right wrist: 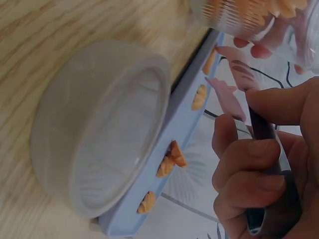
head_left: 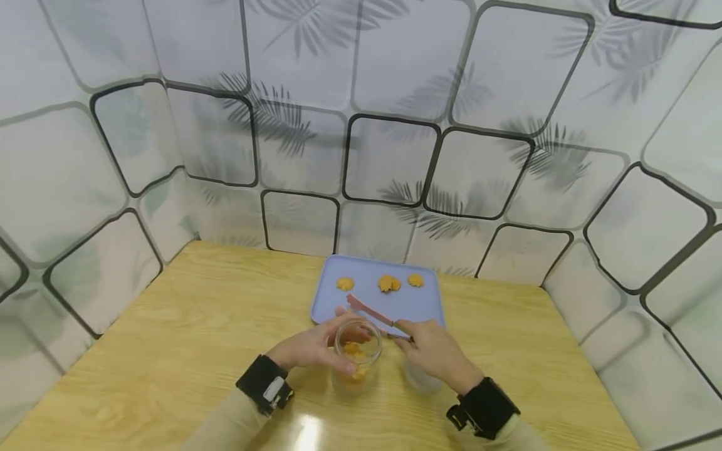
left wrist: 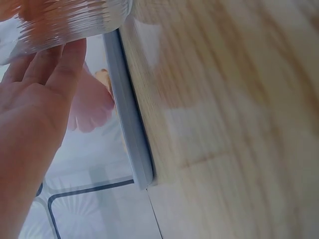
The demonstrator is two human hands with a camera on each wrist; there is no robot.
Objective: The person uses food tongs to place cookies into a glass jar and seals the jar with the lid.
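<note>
My left hand [head_left: 304, 349] holds a clear glass jar [head_left: 361, 379], with its thumb on the near side and fingers on the far side. Small orange-brown scalloped pieces lie inside the jar, whose round mouth faces up. In my right hand [head_left: 437, 352] is a pair of tongs [right wrist: 258, 119] with pink tips and dark handles. Those tips stand apart beside the jar's rim, and I see nothing between them. Past the jar, a light blue tray [head_left: 403, 307] carries several more scalloped pieces [head_left: 389, 284]. The left wrist view shows the left fingers [left wrist: 65, 69] against the ribbed jar wall.
A white bowl [right wrist: 99, 129] stands on the wooden table [head_left: 225, 319] under my right hand, mostly hidden by it in the head view. Behind the tray rises a wall covering [head_left: 299, 219] with a dark line pattern and leaf prints, which also encloses both sides.
</note>
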